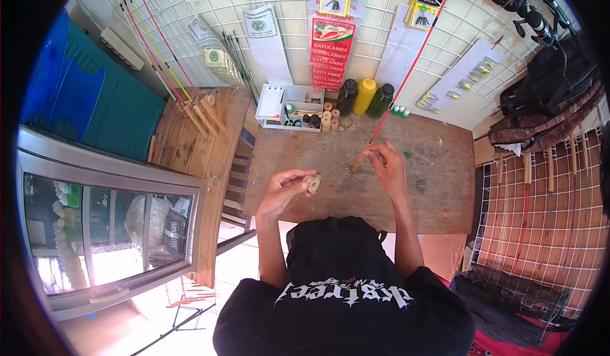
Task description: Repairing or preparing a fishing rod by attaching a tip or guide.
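Observation:
In my left hand [283,194], thumb and fingers grip a small pale ring-shaped spool [312,184] above the wooden table. A thin line [338,165] runs from it toward my right hand [389,164]. My right fingertips are closed on a thin red rod [400,82] just above its short wooden handle [357,164], where the line also arrives. The rod slants up and to the right, past the top of the view. Whether my fingers pinch the line as well is too small to tell.
The wooden table [432,203] bears a white organiser [274,105], bottles [365,96] and spools at the back. Several rods [203,111] stand on the left bench. A wire grid [508,219] with rods, dark bags [540,95] and a glass-fronted frame [117,222] flank me.

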Demonstrator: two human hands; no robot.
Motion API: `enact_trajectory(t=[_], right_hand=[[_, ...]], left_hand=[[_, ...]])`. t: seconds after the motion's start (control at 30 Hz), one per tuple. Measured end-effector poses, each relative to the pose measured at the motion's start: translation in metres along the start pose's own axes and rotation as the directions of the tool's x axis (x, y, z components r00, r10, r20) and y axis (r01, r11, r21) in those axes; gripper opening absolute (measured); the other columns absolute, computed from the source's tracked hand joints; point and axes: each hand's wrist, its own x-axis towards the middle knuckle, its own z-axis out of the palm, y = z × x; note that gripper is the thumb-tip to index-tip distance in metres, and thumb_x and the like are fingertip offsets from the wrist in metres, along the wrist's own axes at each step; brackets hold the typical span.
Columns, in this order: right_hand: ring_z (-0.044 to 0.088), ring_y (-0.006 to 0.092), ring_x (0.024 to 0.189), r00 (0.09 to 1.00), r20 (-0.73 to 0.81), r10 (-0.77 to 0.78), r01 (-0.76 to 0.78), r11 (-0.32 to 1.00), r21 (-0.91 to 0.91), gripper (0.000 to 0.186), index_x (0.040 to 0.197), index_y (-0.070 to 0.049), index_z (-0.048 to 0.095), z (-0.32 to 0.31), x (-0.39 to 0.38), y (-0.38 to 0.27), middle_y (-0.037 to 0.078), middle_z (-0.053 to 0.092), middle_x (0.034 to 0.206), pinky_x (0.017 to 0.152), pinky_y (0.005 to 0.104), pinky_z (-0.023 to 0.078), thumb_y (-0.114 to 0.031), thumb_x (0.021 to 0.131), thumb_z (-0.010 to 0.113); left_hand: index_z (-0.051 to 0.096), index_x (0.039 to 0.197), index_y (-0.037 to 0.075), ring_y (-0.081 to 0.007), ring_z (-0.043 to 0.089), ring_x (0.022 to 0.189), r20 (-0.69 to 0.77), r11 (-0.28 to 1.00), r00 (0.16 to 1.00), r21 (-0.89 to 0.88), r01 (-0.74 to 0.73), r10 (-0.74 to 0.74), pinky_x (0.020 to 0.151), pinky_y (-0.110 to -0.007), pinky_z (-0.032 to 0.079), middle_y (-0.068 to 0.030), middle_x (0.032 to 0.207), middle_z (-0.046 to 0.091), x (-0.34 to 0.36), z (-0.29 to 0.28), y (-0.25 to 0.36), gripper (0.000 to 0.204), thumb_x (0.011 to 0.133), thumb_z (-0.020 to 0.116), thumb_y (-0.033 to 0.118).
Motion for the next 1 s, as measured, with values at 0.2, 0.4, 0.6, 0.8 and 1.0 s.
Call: enact_trajectory(t=[0.2,0.4,0.6,0.8,1.0], right_hand=[[0.058,0.0288,0.068,0.997,-0.047,-0.055,0.057,0.997,0.053,0.01,0.089,-0.005,0.061,0.01,-0.008,-0.004,0.012,0.056,0.08,0.06,0.0368,0.044,-0.014,0.085,0.063],[0.058,0.0327,0.075,0.988,0.149,-0.05,0.041,0.997,0.062,0.011,0.094,-0.004,0.057,0.016,-0.034,-0.014,0.013,0.057,0.087,0.066,0.0388,0.045,-0.013,0.088,0.058],[0.056,0.032,0.076,0.963,0.218,-0.158,0.112,0.971,0.211,0.009,0.094,-0.002,0.055,0.015,-0.048,-0.041,0.013,0.056,0.085,0.066,0.0366,0.044,-0.007,0.087,0.057],[0.058,0.0228,0.066,0.99,0.063,-0.13,0.091,0.902,0.423,0.008,0.094,0.001,0.054,0.014,-0.026,-0.048,0.011,0.058,0.076,0.062,0.0328,0.044,-0.005,0.089,0.054],[0.049,0.0141,0.056,0.999,-0.005,0.04,-0.035,0.927,0.374,0.006,0.093,0.001,0.054,0.03,-0.025,-0.018,0.009,0.052,0.068,0.055,0.0279,0.039,-0.004,0.089,0.054]], left_hand=[[0.056,0.114,-0.003,-0.0199,0.063,0.085,0.033,0.85,0.997,-0.526,-0.038,0.065,0.069,-0.025,0.054,-0.0149,0.103,0.063,0.008,0.005,-0.008,0.031,0.089,0.061,0.015],[0.057,0.102,0.001,-0.0147,0.061,0.078,-0.35,0.576,0.93,-0.785,-0.227,-0.11,0.067,-0.023,0.053,-0.0081,0.092,0.062,0.035,0.013,-0.023,0.021,0.09,0.061,0.019],[0.058,0.104,0.0,-0.0091,0.059,0.078,-0.574,0.97,0.782,0.127,-0.209,0.243,0.067,-0.021,0.048,-0.0052,0.093,0.062,0.044,0.049,-0.035,0.023,0.085,0.066,0.01],[0.06,0.112,-0.004,-0.0088,0.059,0.073,-0.123,0.995,0.992,0.099,-0.011,0.024,0.065,-0.02,0.046,-0.0079,0.095,0.064,0.029,0.051,-0.035,0.03,0.086,0.064,0.008],[0.055,0.117,-0.003,-0.0126,0.061,0.079,-0.035,0.859,0.994,-0.507,0.075,-0.108,0.068,-0.023,0.049,-0.008,0.094,0.064,0.018,0.043,-0.02,0.03,0.089,0.059,0.009]])
